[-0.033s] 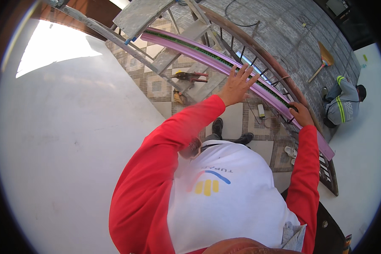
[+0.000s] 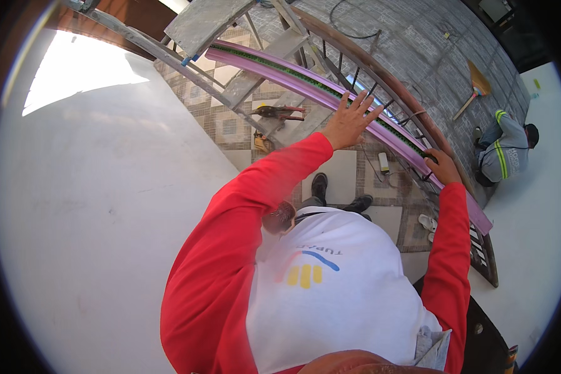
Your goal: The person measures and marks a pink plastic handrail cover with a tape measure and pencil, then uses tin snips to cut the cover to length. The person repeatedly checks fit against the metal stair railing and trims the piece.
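A long pink channel-shaped strip runs slantwise from the upper left to the right in front of me. Along its middle lies a narrow dark green band. My left hand rests on the strip with its fingers spread, holding nothing. Further right, my right hand is closed at the strip, its fingers curled beside a small dark thing that I cannot make out. Red-handled snips lie on the stepladder to the left of my left hand.
A stepladder stands under the strip's left end. Behind the strip curves a stair railing with dark bars. A white wall fills the left. Beyond the railing, a person in grey crouches near a broom.
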### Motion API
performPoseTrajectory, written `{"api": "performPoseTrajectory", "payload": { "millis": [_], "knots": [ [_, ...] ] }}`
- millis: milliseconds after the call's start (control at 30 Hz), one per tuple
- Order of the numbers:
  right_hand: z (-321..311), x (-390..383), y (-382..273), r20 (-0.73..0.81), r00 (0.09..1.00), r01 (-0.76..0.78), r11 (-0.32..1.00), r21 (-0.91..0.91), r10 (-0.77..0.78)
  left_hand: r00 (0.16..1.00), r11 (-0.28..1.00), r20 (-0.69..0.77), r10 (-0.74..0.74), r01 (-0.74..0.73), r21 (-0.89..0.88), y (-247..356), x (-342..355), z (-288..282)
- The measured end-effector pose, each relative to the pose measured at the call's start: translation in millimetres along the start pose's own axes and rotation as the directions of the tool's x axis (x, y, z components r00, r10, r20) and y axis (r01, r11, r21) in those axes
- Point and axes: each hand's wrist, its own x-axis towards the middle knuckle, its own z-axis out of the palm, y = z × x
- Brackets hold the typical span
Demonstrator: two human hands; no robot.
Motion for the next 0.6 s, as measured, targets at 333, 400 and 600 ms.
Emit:
{"api": "performPoseTrajectory", "payload": {
  "millis": [333,400,600],
  "knots": [
    [1.8,6.9,25.4,0.044,0.999,-0.022,0.998,-0.058,0.025,0.88,0.975,0.475,0.023,-0.125,0.184,-27.0,56.2,24.1],
    [-7.1,-1.6,43.9,0.057,0.997,-0.049,0.995,-0.087,0.054,0.87,0.979,0.493,-0.009,-0.093,0.182,-22.8,59.5,21.7],
    [-46.4,-84.7,173.8,-0.001,0.987,-0.161,0.982,-0.102,0.162,0.813,0.978,0.576,-0.085,-0.042,0.203,0.2,74.6,17.5]
  ]
}}
